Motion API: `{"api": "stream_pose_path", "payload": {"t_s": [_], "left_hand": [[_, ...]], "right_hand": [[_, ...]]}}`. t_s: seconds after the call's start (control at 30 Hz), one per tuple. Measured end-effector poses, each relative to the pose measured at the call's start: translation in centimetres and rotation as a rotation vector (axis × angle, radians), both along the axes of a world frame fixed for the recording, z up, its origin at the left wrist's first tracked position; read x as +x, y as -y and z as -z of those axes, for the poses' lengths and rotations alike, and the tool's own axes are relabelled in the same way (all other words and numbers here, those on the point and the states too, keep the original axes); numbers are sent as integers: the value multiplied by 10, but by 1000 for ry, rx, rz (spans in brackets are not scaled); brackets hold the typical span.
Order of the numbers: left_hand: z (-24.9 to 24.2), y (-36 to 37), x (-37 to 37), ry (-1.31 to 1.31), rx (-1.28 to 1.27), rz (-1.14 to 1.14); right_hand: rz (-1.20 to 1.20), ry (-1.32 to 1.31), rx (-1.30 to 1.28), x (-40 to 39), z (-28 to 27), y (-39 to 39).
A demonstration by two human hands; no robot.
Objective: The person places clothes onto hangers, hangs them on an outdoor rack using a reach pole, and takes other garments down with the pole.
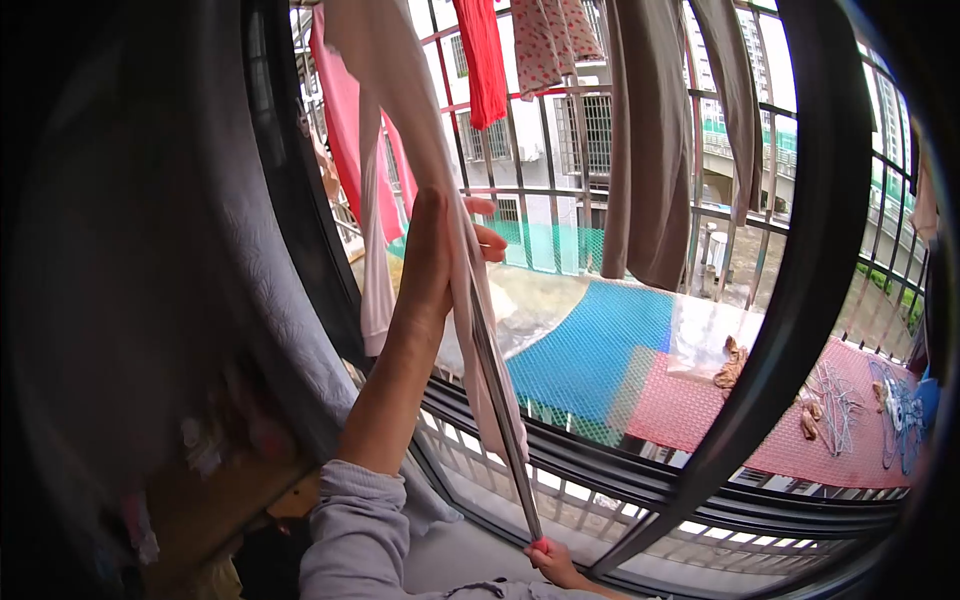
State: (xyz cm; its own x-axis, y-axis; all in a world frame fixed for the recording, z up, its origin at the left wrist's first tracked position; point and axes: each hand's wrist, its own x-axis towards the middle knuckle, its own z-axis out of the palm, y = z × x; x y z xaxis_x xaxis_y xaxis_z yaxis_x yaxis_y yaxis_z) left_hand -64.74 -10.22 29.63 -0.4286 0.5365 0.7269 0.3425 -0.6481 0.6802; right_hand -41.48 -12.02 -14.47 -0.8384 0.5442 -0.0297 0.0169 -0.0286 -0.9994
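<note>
A long metal pole [500, 400] slants up through the middle of the view. My right hand [552, 562], low near the sill, is closed around its bottom end. A pale pink garment [400, 75] with two long hanging parts drapes down along the pole. My left hand [430, 250] is raised beside the pole and this garment. Its thumb points up, and some fingers reach round behind the cloth and show on the far side, loosely curled. Fabric partly covers the grip, and the pole's top end is hidden.
Beyond the dark window frame [800, 260] are metal bars with a red garment [482, 60], a patterned garment [555, 45] and grey-brown trousers [648, 140]. A blue mesh mat [600, 345], a pink mat [690, 405] and hangers [835, 405] lie outside. A grey curtain [265, 230] hangs at left.
</note>
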Motion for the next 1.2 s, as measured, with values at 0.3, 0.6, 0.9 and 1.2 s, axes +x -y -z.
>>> {"api": "stream_pose_path", "payload": {"t_s": [0.3, 0.6, 0.9, 1.2], "left_hand": [[98, -2, -91, 44, 39, 83], [52, -35, -166, 68, 88, 105], [24, -76, -214, 66, 85, 177], [54, -47, -189, 236, 31, 74]], "right_hand": [[214, -316, 194, -177, -159, -26], [183, -392, 32, -262, -221, -45], [328, -358, 287, -298, -246, -83], [411, -220, 393, -243, -223, -44]]}}
